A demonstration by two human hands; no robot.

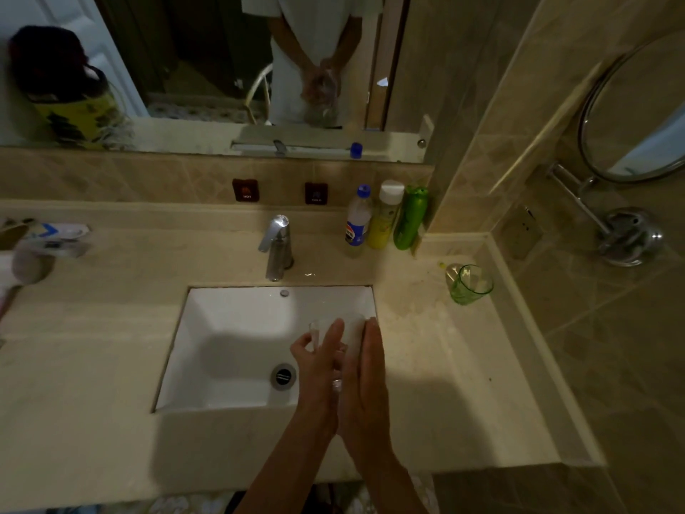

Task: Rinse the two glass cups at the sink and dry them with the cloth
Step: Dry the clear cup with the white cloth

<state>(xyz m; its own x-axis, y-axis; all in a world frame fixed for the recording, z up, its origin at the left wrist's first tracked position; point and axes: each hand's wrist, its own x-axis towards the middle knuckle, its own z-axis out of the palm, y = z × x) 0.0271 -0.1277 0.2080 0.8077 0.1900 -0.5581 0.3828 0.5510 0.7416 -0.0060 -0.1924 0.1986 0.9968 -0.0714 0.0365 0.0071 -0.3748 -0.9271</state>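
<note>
Both hands meet over the right part of the white rectangular ceramic sink (230, 328), holding a clear glass cup (335, 337) between them. The left hand (320, 369) has its fingers laid along the cup's left side, with the thumb bent toward the rim at the left. The right hand (367, 380) lies flat against the cup's right side, fingers straight and pointing away from the person, so the cup is pressed between the 2 palms rather than wrapped by a fist. The cup lies tilted, its open rim toward the far left, above the basin and just right of the round metal drain (283, 376). Its lower end is hidden between the hands.

The second cup, a green-tinted glass tumbler (470, 285), stands on the beige stone counter (92, 383) near the right wall, well apart from the hands. Whether a second clear glass sits just behind it cannot be told.

A chrome single-lever tap (276, 246) stands behind the basin; no water stream is visible. To its right, against the tiled backsplash, stand 3 bottles: a clear plastic bottle with a blue cap (358, 220), a yellow bottle with a white cap (387, 217) and a green bottle (410, 218), all close together. A round chrome-framed wall mirror (637, 113) hangs on an arm at the right. The large mirror (207, 68) above the counter reflects the person's torso and hands
</note>
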